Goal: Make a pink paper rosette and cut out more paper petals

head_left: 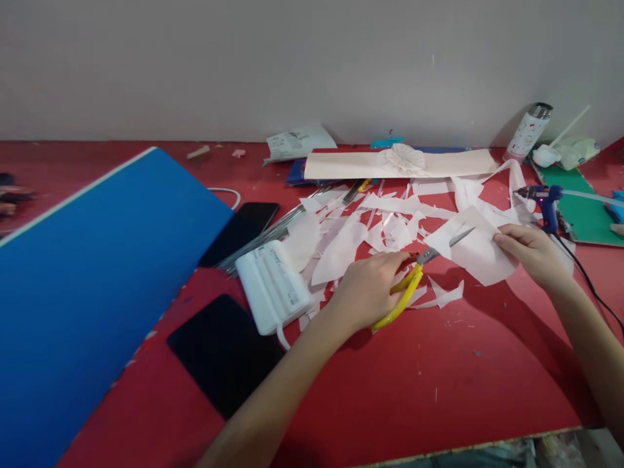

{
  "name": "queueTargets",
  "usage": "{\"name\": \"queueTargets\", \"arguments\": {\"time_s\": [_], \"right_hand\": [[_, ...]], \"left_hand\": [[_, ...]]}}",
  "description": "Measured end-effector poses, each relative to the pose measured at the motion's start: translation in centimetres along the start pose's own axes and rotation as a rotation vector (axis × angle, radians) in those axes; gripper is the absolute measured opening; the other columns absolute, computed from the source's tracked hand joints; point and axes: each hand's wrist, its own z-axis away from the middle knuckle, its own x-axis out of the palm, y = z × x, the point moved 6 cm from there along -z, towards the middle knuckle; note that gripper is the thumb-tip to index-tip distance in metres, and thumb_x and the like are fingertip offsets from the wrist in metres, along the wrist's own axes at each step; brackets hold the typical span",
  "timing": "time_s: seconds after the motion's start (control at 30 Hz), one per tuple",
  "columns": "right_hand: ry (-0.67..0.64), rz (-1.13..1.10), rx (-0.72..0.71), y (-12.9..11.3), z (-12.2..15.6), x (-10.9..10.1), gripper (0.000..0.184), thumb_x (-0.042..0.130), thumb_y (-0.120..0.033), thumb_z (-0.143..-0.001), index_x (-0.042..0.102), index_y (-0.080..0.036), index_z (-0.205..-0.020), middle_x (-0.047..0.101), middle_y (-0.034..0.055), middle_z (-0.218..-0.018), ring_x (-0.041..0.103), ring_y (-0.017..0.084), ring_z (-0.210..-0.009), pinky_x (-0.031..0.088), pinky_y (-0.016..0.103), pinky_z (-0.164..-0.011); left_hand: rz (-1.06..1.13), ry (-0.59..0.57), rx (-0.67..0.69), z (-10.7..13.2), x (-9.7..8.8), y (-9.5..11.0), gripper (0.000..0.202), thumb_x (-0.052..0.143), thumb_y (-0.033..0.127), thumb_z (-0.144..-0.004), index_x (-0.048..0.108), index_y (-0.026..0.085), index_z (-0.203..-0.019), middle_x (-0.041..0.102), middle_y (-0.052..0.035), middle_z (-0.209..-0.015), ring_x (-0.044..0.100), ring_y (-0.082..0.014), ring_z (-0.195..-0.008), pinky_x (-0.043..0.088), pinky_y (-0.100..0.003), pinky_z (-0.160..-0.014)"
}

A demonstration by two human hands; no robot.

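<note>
My left hand (pixel 365 286) is closed around the yellow handles of a pair of scissors (pixel 400 304), whose metal blades point up and to the right. The blades are apart, with a thin white sheet (pixel 487 263), probably paper, at them. The sheet's right edge is pinched between the thumb and fingers of my right hand (pixel 531 255). Cut white scraps (pixel 341 250) lie in a loose heap beyond and left of the scissors. One pointed scrap (pixel 444 294) rests just below the blades on the red table (pixel 439 383).
A white box-like device (pixel 273 286), dark tablet (pixel 227 354) and large blue board (pixel 112 260) occupy the left. Behind the scraps lies a cream strip (pixel 341 166) with a pleated rosette (pixel 403 159). Right stand a blue glue gun (pixel 546 203) with its cord and a flask (pixel 529 132).
</note>
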Motion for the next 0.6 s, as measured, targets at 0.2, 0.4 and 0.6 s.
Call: {"name": "queueTargets", "arguments": {"time_s": [0.2, 0.4, 0.6], "right_hand": [[0.01, 0.037, -0.024, 0.28, -0.09, -0.29, 0.025, 0.056, -0.042, -0.081, 0.065, -0.021, -0.071, 0.053, 0.0001, -0.062, 0.044, 0.013, -0.056, 0.033, 0.025, -0.05], [0.024, 0.039, -0.011, 0.51, -0.11, -0.68, 0.024, 0.057, -0.042, -0.081, 0.066, -0.022, -0.072, 0.056, 0.0003, -0.064, 0.047, 0.013, -0.058, 0.035, 0.026, -0.051], [0.046, 0.022, -0.011, 0.85, -0.22, -0.99, 0.026, 0.057, -0.044, -0.08, 0.066, -0.021, -0.074, 0.057, 0.001, -0.066, 0.047, 0.013, -0.058, 0.036, 0.026, -0.051]], "left_hand": [[0.021, -0.004, -0.001, -0.06, -0.21, -0.05, 0.035, 0.045, 0.033, -0.085, 0.061, 0.017, -0.111, 0.069, -0.0119, -0.108, 0.065, -0.0261, -0.093, 0.051, -0.039, -0.077], [0.001, 0.005, 0.02, 0.01, 0.01, -0.21, 0.037, 0.044, 0.035, -0.086, 0.06, 0.016, -0.113, 0.068, -0.0127, -0.112, 0.064, -0.0272, -0.098, 0.05, -0.041, -0.08], [-0.017, 0.017, 0.043, 0.09, -0.08, -0.24, 0.032, 0.046, 0.033, -0.085, 0.061, 0.019, -0.11, 0.069, -0.009, -0.111, 0.063, -0.0245, -0.1, 0.049, -0.038, -0.082]]}}
